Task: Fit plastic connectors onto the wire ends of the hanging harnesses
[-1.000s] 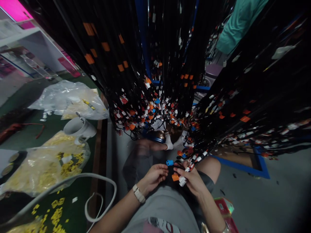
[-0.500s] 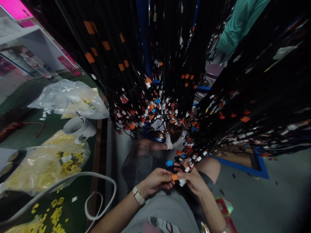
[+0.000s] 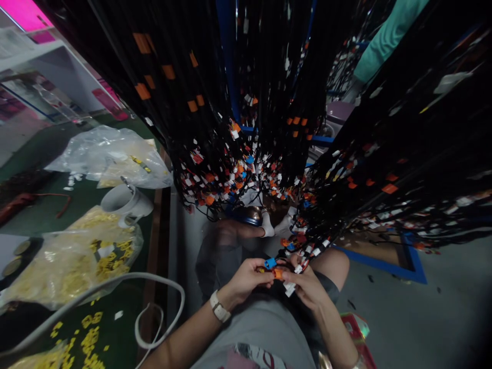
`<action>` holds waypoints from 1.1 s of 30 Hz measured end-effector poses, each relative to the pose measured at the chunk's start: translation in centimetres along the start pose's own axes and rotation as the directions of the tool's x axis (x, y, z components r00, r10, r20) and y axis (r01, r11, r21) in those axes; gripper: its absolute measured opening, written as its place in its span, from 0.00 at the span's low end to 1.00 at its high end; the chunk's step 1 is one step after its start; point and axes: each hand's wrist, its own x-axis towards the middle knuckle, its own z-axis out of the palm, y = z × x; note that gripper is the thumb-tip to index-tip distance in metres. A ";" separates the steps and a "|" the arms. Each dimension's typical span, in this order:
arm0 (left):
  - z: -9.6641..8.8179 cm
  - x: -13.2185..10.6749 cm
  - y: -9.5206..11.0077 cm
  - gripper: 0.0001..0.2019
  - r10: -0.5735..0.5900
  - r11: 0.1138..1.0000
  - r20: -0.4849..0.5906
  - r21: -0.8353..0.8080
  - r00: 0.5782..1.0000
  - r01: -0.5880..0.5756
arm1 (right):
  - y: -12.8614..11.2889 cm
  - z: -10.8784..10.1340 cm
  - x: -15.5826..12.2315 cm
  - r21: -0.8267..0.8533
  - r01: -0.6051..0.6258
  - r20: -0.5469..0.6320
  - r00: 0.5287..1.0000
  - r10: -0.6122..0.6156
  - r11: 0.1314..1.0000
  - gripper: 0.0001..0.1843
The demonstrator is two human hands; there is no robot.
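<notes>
Over my lap, my left hand [image 3: 246, 279] and my right hand [image 3: 303, 284] meet, both with fingers closed. The left hand's fingertips pinch a small blue connector [image 3: 270, 263]. Between the two hands sits an orange connector [image 3: 277, 274], gripped by my right fingers together with black wires and a white tag [image 3: 289, 289]. These wires belong to a big bundle of black cable harnesses [image 3: 330, 205] with orange, white and blue connectors hanging down in front of me.
A green table at the left carries clear bags of yellow parts [image 3: 73, 261], a white mug [image 3: 125, 202], loose yellow pieces [image 3: 90, 338] and a grey hose [image 3: 154, 307]. A person in a teal sleeve [image 3: 384, 38] stands behind the harnesses. A blue frame [image 3: 407, 266] lies on the floor at the right.
My left hand came in from the left to meet the right hand and now pinches the blue connector, which hung free before. The orange connector has shifted slightly up between the fingertips.
</notes>
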 end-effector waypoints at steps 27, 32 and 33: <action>-1.2 -0.1 -0.6 0.12 -0.097 0.972 -0.018 -0.217 0.995 0.091 | 1.1 -0.5 1.0 0.063 0.113 -0.025 0.993 -0.112 0.992 0.26; -0.8 -0.2 -0.4 0.12 -0.106 0.972 -0.003 -0.209 0.994 0.103 | 0.9 -0.3 0.9 0.063 0.106 -0.023 0.994 -0.104 0.992 0.26; -0.8 -0.2 -0.4 0.12 -0.107 0.973 -0.002 -0.205 0.994 0.104 | 0.9 -0.3 0.9 0.064 0.107 -0.025 0.994 -0.105 0.992 0.26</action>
